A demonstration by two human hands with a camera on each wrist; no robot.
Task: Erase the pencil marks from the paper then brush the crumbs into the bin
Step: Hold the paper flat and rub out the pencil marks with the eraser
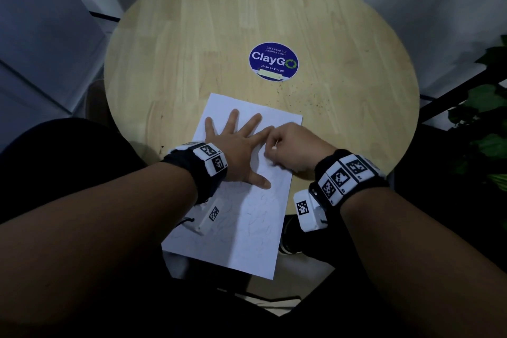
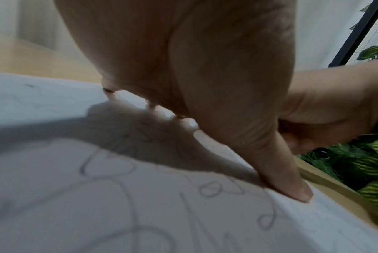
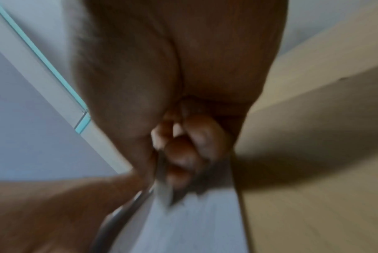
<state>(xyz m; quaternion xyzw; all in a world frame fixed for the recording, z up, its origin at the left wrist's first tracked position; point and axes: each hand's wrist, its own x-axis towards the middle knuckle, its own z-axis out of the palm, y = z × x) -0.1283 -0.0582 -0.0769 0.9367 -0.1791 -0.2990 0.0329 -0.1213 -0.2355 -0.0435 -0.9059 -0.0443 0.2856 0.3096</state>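
Nearest us, the paper (image 1: 247, 228) hangs its near end past the table's (image 1: 192, 35) front edge, out over our lap, and it lies slightly askew. Faint pencil marks (image 1: 258, 219) loop across this near half; the left wrist view shows them plainly as curls and scrawls.

Our left hand (image 1: 241, 148) lies flat on the middle of the sheet, fingers straight and spread, thumb pressed down near the sheet's right edge, gripping nothing. Just beside it, touching its forefinger, our right hand (image 1: 290, 148) is bunched with fingers curled round a thin pencil-like stick (image 1: 275, 145), whose pale blunt end pokes up from the fist. The lower tip meets the paper by the right edge; the right wrist view is too blurred to show more.

Beyond the hands the far end of the sheet is bare, its far right corner well inside the tabletop. To the right and beyond that corner dark crumbs (image 1: 304, 96) are scattered over the wood. Farther still sits a round blue sticker (image 1: 273, 61), with open wood all around it to the curved rim. Green leaves (image 1: 482, 107) stand off the table's right side.
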